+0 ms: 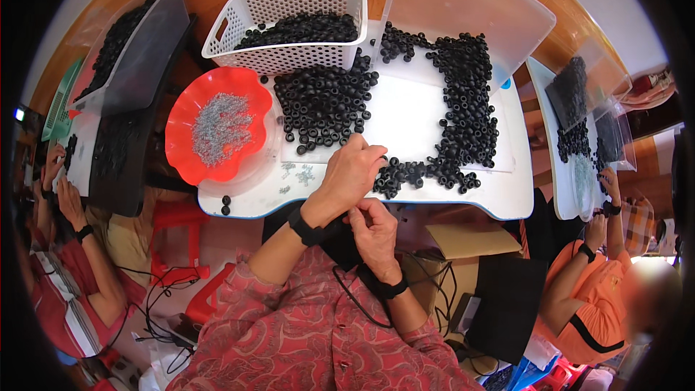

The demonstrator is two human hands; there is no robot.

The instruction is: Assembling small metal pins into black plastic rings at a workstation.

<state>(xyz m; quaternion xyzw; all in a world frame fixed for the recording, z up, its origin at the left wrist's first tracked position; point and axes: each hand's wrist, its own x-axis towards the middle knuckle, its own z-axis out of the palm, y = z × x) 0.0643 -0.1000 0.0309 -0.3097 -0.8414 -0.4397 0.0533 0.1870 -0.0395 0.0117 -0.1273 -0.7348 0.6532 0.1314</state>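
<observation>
Over the front of the white table (pixel 405 117), my left hand (pixel 351 172) is closed, its fingertips curled beside small black round pieces with centre holes (pixel 400 176). Just below it, past the table's front edge, my right hand (pixel 375 237) is closed in a pinch. Whatever either hand holds is hidden or too small to name. A heap of the same black pieces (pixel 322 105) lies left of my left hand. Further left is a red scalloped bowl (pixel 181 112) with many small grey pieces (pixel 221 129). A few tiny pale pieces (pixel 305 174) lie near the front edge.
A white perforated basket (pixel 304 56) of black pieces stands at the back. A clear plastic bin (pixel 463 0) lies tipped at the back right, black pieces spilling out (pixel 467 101). People work at tables on both sides. A cardboard box (pixel 470 242) stands below right, with cables around it.
</observation>
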